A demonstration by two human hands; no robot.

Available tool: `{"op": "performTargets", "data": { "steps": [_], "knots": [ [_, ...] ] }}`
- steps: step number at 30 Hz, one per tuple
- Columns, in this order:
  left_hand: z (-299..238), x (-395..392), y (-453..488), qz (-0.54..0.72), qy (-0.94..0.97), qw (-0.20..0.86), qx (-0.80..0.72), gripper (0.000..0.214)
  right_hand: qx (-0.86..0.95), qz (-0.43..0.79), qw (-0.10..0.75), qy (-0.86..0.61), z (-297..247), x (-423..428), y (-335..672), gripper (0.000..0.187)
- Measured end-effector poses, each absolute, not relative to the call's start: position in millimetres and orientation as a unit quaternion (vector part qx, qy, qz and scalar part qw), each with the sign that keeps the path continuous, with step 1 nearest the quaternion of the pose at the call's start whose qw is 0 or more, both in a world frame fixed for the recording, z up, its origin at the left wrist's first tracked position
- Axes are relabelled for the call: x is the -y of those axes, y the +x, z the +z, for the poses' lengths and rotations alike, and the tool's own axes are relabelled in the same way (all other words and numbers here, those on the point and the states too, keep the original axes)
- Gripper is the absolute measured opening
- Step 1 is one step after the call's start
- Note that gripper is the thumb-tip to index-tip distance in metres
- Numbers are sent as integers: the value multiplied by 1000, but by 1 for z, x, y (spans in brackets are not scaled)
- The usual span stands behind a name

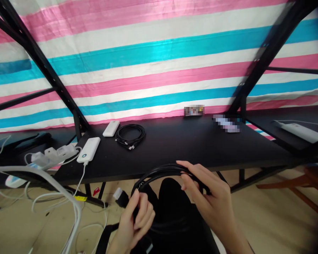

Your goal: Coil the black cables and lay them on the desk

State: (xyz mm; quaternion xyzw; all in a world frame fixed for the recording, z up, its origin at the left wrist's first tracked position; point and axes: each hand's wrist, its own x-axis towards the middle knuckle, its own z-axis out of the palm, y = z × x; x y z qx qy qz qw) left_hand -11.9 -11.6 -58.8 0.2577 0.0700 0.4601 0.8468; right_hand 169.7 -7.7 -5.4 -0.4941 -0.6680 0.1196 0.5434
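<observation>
Both of my hands hold a coiled black cable [161,171] in front of my lap, below the front edge of the black table [188,144]. My left hand [137,218] is closed round the cable near its plug end [120,196], which has a pale tip. My right hand [209,201] grips the coil's right side, fingers curled over the loops.
On the table lie a second coiled black cable [129,135], a white power bank [111,128] and another white power bank [89,149] with a white lead. White adapters and cords [53,155] hang at the left. Black frame posts rise at both sides. A striped tarp hangs behind.
</observation>
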Motion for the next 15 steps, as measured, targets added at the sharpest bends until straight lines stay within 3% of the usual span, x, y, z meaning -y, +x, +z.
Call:
{"op": "performTargets", "data": {
  "steps": [3,8,15],
  "knots": [
    [-55,10,-8,449,267,851,-53,63,679,138,534,-484,-8,2,172,21],
    [-50,6,-3,472,279,822,-155,69,688,137,534,-472,-11,1,175,17],
    [-57,8,-9,479,409,760,-158,31,629,95,576,-514,-17,3,182,14]
  ]
}}
